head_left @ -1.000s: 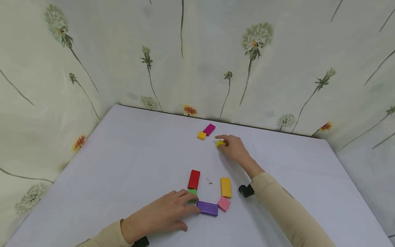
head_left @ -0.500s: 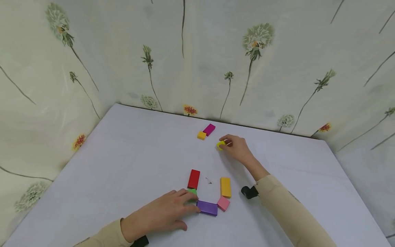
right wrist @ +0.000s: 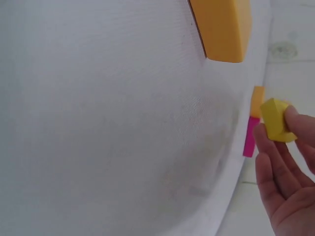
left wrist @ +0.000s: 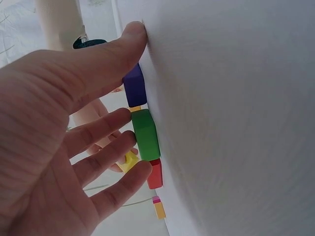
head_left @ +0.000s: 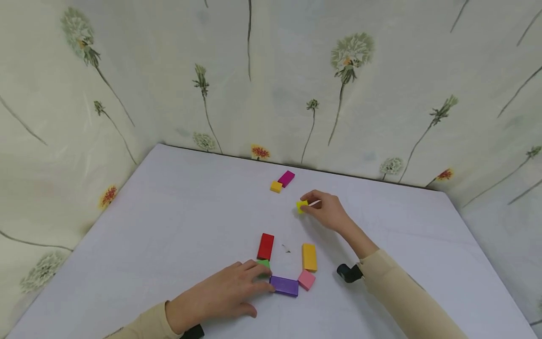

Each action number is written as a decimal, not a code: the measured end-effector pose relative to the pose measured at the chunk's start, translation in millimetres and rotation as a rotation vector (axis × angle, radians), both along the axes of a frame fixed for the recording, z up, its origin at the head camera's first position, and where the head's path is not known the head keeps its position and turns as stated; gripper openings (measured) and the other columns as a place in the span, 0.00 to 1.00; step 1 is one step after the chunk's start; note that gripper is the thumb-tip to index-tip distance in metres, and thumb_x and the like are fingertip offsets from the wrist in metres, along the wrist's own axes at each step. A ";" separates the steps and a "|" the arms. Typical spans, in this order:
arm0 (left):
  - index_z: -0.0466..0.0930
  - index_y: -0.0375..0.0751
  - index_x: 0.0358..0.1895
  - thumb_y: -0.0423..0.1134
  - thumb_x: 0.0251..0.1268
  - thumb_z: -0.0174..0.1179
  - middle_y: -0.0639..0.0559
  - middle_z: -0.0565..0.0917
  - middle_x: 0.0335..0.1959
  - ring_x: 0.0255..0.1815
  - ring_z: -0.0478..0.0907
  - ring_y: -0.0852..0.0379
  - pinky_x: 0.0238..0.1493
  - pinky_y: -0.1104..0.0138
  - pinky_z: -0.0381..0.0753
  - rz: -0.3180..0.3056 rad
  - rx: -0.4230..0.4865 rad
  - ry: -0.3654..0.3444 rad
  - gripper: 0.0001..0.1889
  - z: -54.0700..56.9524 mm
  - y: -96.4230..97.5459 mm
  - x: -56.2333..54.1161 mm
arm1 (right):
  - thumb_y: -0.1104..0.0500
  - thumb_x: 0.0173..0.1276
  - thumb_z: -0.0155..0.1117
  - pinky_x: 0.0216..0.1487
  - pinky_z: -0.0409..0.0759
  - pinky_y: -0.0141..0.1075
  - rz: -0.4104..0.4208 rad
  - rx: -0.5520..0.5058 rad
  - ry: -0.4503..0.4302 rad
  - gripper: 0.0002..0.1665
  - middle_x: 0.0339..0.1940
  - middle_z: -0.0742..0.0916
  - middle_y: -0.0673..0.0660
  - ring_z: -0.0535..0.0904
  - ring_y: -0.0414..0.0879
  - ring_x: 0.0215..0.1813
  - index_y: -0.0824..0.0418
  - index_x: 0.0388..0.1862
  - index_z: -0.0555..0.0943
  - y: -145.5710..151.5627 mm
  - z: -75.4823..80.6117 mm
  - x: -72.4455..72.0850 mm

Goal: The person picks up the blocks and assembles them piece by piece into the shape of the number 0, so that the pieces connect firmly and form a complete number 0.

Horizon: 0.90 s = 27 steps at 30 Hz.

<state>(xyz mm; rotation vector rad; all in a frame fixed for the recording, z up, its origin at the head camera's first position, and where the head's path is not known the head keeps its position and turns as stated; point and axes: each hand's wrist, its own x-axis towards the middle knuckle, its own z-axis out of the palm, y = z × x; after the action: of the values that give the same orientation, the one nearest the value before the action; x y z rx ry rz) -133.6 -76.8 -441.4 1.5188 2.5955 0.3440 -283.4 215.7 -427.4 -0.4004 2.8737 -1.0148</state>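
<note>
My right hand (head_left: 326, 210) pinches a small yellow block (head_left: 302, 206) between thumb and fingers, raised over the table in the right wrist view. My left hand (head_left: 224, 293) rests with loosely spread fingers at a green block (left wrist: 146, 134) and the left end of a purple block (head_left: 284, 286). In the left wrist view its fingertips lie against the green block, and nothing is gripped. A red block (head_left: 266, 246) stands beyond the green one. At the purple block's right end lies a pink block (head_left: 306, 279), with a long yellow-orange block (head_left: 309, 257) just beyond it.
Farther back on the white table (head_left: 190, 212) lie a magenta block (head_left: 286, 178) and a small orange-yellow block (head_left: 276, 187), touching. A tiny mark (head_left: 286, 248) shows between the red and yellow-orange blocks. A flower-patterned curtain (head_left: 275, 94) hangs behind the table.
My right hand has drawn the yellow block slightly back toward me, away from the magenta block, and turned it a little. My left hand and the arranged blocks have stayed in place.
</note>
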 end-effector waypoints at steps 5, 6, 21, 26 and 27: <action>0.77 0.58 0.61 0.55 0.56 0.70 0.56 0.71 0.62 0.62 0.68 0.57 0.56 0.64 0.74 -0.005 0.000 0.017 0.28 -0.1 0.6 -0.2 | 0.57 0.67 0.68 0.48 0.81 0.42 0.022 -0.030 -0.037 0.15 0.45 0.85 0.55 0.83 0.51 0.47 0.57 0.51 0.82 3.3 4.6 8.7; 0.77 0.58 0.61 0.55 0.56 0.70 0.56 0.71 0.62 0.62 0.68 0.57 0.56 0.64 0.74 -0.006 0.000 0.019 0.28 0.0 0.8 -0.2 | 0.57 0.67 0.68 0.48 0.81 0.42 0.028 -0.030 -0.045 0.14 0.45 0.85 0.55 0.83 0.51 0.47 0.57 0.51 0.82 4.2 5.1 10.3; 0.77 0.58 0.61 0.53 0.56 0.71 0.56 0.72 0.62 0.61 0.68 0.56 0.55 0.64 0.74 -0.004 0.023 0.021 0.28 -2.3 -0.8 3.8 | 0.57 0.66 0.69 0.46 0.80 0.39 0.123 -0.020 -0.076 0.12 0.40 0.85 0.49 0.81 0.45 0.44 0.56 0.48 0.83 11.4 2.4 28.0; 0.77 0.58 0.61 0.54 0.56 0.70 0.55 0.71 0.62 0.62 0.68 0.56 0.55 0.64 0.75 -0.006 0.014 0.035 0.27 -2.2 0.1 3.4 | 0.57 0.67 0.68 0.46 0.80 0.38 0.153 -0.016 -0.117 0.12 0.41 0.85 0.50 0.81 0.45 0.43 0.55 0.48 0.82 16.2 2.3 32.7; 0.77 0.58 0.61 0.54 0.56 0.70 0.55 0.71 0.62 0.62 0.68 0.56 0.55 0.64 0.75 -0.005 0.011 0.033 0.27 -2.1 0.4 3.2 | 0.57 0.67 0.68 0.46 0.80 0.38 0.157 -0.013 -0.124 0.12 0.41 0.85 0.50 0.80 0.45 0.43 0.55 0.48 0.82 16.9 2.0 33.6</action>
<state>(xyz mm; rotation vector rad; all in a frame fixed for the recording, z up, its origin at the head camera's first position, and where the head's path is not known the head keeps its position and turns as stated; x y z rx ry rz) -130.4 -76.4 -443.5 1.5480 2.6185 0.3357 -249.8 232.7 -425.3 -0.5341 2.6803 -0.9942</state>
